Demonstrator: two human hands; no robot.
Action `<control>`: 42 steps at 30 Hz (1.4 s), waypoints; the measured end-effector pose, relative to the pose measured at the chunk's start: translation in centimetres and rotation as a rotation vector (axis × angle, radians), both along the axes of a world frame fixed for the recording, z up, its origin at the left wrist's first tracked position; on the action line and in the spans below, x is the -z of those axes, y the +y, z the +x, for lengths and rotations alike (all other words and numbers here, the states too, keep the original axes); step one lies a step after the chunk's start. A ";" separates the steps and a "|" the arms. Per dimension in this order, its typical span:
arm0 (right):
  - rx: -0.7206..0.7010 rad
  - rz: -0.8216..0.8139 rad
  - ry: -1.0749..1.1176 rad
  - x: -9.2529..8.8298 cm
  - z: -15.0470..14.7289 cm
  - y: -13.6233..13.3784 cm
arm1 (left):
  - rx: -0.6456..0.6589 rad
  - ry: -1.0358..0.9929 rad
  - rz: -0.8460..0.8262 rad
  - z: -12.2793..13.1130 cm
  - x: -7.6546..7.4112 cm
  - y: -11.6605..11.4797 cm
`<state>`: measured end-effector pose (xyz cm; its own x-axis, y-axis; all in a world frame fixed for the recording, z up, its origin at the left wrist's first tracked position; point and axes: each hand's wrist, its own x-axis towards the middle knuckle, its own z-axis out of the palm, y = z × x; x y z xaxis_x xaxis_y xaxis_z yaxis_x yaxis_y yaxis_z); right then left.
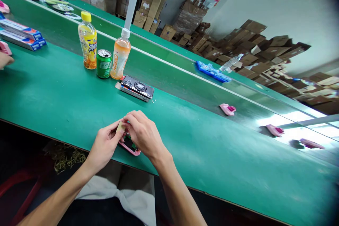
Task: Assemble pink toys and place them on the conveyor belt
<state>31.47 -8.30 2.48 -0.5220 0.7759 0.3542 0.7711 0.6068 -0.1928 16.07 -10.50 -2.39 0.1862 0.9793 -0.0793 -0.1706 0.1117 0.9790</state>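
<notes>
My left hand [105,144] pinches a small flat yellowish piece [120,127] between thumb and fingers. Against the same piece, the bent fingertips of my right hand [144,132] are closed; what else they may grip is hidden. Beneath both hands, near the table's front edge, lies an open pink plastic case [134,152]. A green circuit board [134,146] and a dark area show inside it, partly covered by my fingers. Beyond the hands, a phone with a ring on its back [139,86] rests on a small box [129,93].
A yellow-capped bottle [88,42], a green can [103,64] and an orange drink bottle [121,54] stand behind. Long boxes [21,33] and another person's hand [5,60] are at left. Pink parts [227,109] and a blue tray [212,72] sit on the conveyor belt [172,72].
</notes>
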 end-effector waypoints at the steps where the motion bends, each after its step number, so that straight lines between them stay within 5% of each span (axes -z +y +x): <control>1: -0.005 0.020 -0.068 -0.3 -0.1 0.0 | 0.004 0.008 -0.002 0.0 0.0 -0.1; 7: -0.020 0.163 -0.318 -0.2 -0.6 -1.3 | -0.046 -0.002 0.009 0.2 -0.1 0.3; 14: -0.106 0.148 -0.234 1.0 -0.9 -2.5 | 0.093 -0.330 -0.270 -1.0 -1.6 1.5; 19: -0.052 0.159 -0.009 -0.9 1.7 -10.2 | -0.081 -0.263 -0.302 -1.3 -1.5 1.3; 21: 0.242 0.084 0.204 -0.4 5.1 -16.3 | -0.094 -0.208 -0.286 -1.4 -1.2 1.4; 25: 1.443 0.032 0.273 4.4 12.9 -32.7 | -0.083 -0.029 -0.093 -1.2 -0.6 1.1; 28: 1.731 -0.110 0.173 9.1 15.8 -42.9 | -0.081 0.121 0.120 -0.9 -0.7 0.4; 30: 1.772 -0.087 0.062 10.8 15.6 -45.6 | -0.043 0.233 0.216 -0.8 -1.0 0.1; 32: 1.785 0.059 -0.089 10.5 14.0 -43.8 | 0.018 0.336 0.262 -0.8 -1.2 0.0; 35: 1.578 0.300 -0.034 6.8 10.2 -33.3 | 0.094 0.354 0.302 -0.9 -1.4 0.2; 39: 0.598 0.059 0.283 1.0 5.0 -15.4 | 0.181 0.245 0.325 -1.1 -1.4 0.5; 42: 0.171 -0.137 0.160 -1.1 2.7 -7.8 | 0.202 0.179 0.292 -1.3 -1.2 0.6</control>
